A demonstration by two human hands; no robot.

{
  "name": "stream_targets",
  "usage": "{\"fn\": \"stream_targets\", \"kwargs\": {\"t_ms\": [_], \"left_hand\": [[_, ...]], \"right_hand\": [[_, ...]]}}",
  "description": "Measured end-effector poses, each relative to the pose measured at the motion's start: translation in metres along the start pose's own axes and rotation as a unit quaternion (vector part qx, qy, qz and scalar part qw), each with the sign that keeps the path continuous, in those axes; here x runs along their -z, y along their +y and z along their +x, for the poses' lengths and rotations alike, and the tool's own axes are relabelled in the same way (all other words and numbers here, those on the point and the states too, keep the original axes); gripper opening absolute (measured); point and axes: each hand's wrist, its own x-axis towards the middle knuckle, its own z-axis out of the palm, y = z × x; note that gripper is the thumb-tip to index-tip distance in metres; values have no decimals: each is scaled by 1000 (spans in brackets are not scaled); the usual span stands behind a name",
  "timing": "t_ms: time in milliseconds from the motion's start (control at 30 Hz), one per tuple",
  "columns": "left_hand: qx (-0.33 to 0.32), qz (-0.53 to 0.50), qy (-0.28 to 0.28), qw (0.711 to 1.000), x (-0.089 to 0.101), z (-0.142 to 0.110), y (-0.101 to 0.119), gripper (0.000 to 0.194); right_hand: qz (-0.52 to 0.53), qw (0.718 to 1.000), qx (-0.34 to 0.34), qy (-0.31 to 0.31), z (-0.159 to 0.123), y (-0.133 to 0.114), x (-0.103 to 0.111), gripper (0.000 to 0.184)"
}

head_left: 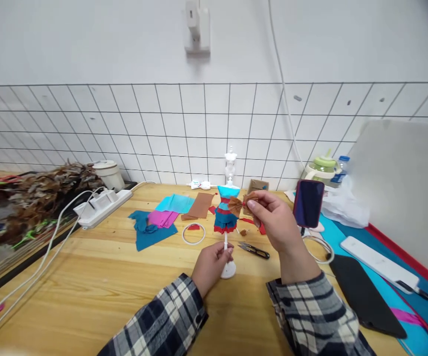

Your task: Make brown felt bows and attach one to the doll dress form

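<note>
Before you spreads the wooden surface (pixel 102 306). On it rises a white stand (pixel 226 240) wearing a blue-and-red dress (pixel 224 217); your left hand (pixel 207 267) grips the stand low down, just above its base. A power strip (pixel 106 206) lies well off to your left, a teal sheet (pixel 154 240) nearer. The white cup (pixel 110 177) at back left hides its contents. Snips (pixel 254 250) lie between your hands; your right hand (pixel 275 220) pinches a brown bow (pixel 237 206) at the dress's waist, whether touching you cannot tell.
</note>
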Motion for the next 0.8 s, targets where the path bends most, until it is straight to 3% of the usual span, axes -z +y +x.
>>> {"fn": "stream_targets", "kwargs": {"t_ms": [333, 800], "left_hand": [[-8, -6, -16, 1000, 1, 3, 6, 27], [-25, 22, -32, 999, -2, 0, 9, 27]], "right_hand": [[14, 996, -89, 26, 7, 24, -16, 37], [9, 994, -75, 85, 15, 41, -10, 31]]}}
